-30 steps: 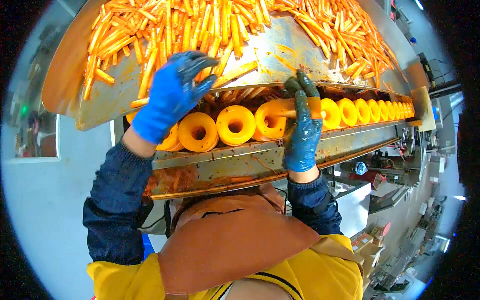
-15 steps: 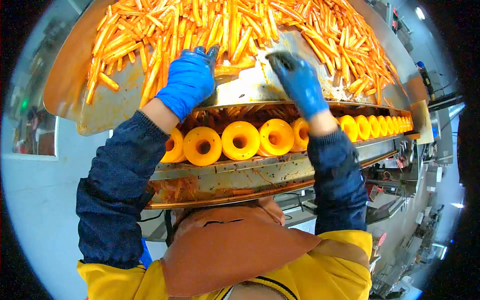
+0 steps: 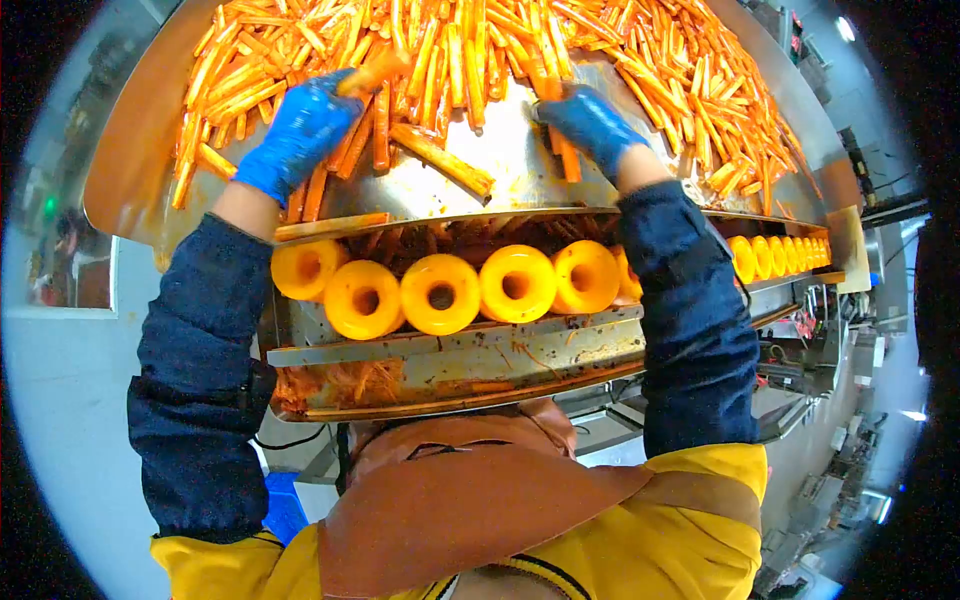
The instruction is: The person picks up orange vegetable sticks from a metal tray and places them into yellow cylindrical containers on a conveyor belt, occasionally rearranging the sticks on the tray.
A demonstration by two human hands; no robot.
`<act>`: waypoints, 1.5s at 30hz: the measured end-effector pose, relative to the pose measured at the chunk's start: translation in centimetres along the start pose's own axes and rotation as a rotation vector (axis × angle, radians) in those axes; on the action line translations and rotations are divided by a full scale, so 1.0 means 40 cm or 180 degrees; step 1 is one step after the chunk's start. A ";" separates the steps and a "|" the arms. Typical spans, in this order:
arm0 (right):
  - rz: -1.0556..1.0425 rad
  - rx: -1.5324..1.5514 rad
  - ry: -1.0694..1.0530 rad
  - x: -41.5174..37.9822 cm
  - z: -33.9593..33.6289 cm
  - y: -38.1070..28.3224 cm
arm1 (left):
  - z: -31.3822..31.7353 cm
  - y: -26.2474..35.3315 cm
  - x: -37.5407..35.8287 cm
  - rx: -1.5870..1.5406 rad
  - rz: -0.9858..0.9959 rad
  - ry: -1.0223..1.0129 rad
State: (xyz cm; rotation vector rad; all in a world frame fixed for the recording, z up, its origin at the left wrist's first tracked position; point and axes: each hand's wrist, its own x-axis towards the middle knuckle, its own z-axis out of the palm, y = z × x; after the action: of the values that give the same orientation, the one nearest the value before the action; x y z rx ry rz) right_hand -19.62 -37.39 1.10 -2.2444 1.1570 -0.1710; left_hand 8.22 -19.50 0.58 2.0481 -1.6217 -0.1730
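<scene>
The stick in our left hand (image 3: 305, 130), an orange sauce-coated stick (image 3: 378, 70), was blurred, its end pinched between our gloved fingers above the left part of the metal tray (image 3: 510, 135). Our right hand (image 3: 593, 122) had its fingers curled at another upright-looking stick (image 3: 569, 158), nearer the tray's middle; we could not tell how firmly they gripped. Between our hands, a loose stick (image 3: 440, 160) lay slantwise near the tray's near edge, and a pile of sticks (image 3: 480, 45) spread beyond. One more stick (image 3: 332, 227) lay along that edge at its left end. Below ran a row of yellow flared rings (image 3: 440, 268), then a sauce-smeared metal trough (image 3: 450, 372) before our brown apron (image 3: 470, 510).
</scene>
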 end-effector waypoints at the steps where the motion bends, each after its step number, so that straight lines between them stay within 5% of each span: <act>1: 0.0220 0.0966 0.0292 -0.046 0.000 -0.001 | -0.024 0.006 -0.010 -0.1093 -0.0187 -0.0047; 2: -0.0011 0.1876 0.0277 -0.084 -0.008 0.011 | -0.045 0.014 -0.021 -0.2189 -0.0372 -0.0099; 3: -0.0487 0.2297 0.0603 -0.129 -0.007 0.011 | -0.070 0.038 -0.038 -0.2205 -0.0375 -0.0104; 5: -0.0778 0.2104 0.0866 -0.266 -0.020 -0.020 | -0.104 0.091 -0.094 -0.2509 -0.0259 0.0172; 6: -0.0453 0.2645 0.0900 -0.307 0.003 -0.017 | -0.110 0.068 -0.119 -0.1630 0.0531 0.0371; 7: -0.0124 0.3180 0.0930 -0.338 0.027 -0.005 | -0.104 0.068 -0.146 -0.1646 0.0533 0.0365; 9: 0.0468 0.2726 0.0674 -0.412 0.055 0.019 | -0.093 0.080 -0.215 -0.1440 0.0878 0.0666; 10: 0.0196 0.2559 0.0837 -0.430 0.099 0.056 | -0.085 0.148 -0.240 -0.3406 -0.0002 0.0437; 13: 0.0298 0.1652 0.1106 -0.479 0.142 0.072 | -0.060 0.217 -0.301 -0.3955 -0.0936 0.0374; 16: 0.0517 0.2336 0.1562 -0.500 0.143 0.007 | -0.027 0.228 -0.349 -0.4234 -0.1100 0.0268; 17: 0.0005 0.2760 0.1777 -0.488 0.167 -0.016 | -0.012 0.232 -0.359 -0.4230 -0.1099 0.0273; 20: -0.0234 0.2870 0.1410 -0.467 0.234 -0.054 | 0.023 0.259 -0.390 -0.4600 -0.1222 0.0416; 23: -0.0876 0.0889 0.1245 -0.470 0.231 -0.061 | 0.036 0.251 -0.411 -0.4559 -0.1183 0.0197; 27: -0.1208 0.0752 0.1739 -0.480 0.234 -0.087 | 0.037 0.268 -0.433 -0.4271 -0.1230 -0.0480; 29: -0.0749 0.2340 0.0543 -0.487 0.252 -0.139 | 0.045 0.304 -0.437 -0.4137 -0.0839 -0.0729; 31: -0.0426 0.2181 0.0114 -0.491 0.265 -0.170 | 0.092 0.309 -0.451 -0.4095 -0.0498 -0.0862; 36: -0.0517 0.2403 0.0827 -0.485 0.315 -0.182 | 0.111 0.307 -0.472 -0.3915 -0.0522 -0.1216; 41: -0.0212 0.3165 0.0204 -0.501 0.288 -0.174 | 0.152 0.310 -0.501 -0.2916 0.0334 -0.1421; 43: 0.0189 0.3463 0.0555 -0.509 0.257 -0.161 | 0.142 0.327 -0.503 -0.3099 0.0264 -0.1172; 45: 0.0023 0.3330 0.1368 -0.496 0.226 -0.110 | 0.096 0.319 -0.488 -0.3731 -0.0316 -0.1623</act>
State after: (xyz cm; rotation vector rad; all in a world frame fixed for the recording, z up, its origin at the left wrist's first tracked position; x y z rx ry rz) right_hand -25.32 -15.98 -0.72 -1.2842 0.9340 -1.0307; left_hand -9.83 -4.34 -0.90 1.1654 -1.1521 -1.3936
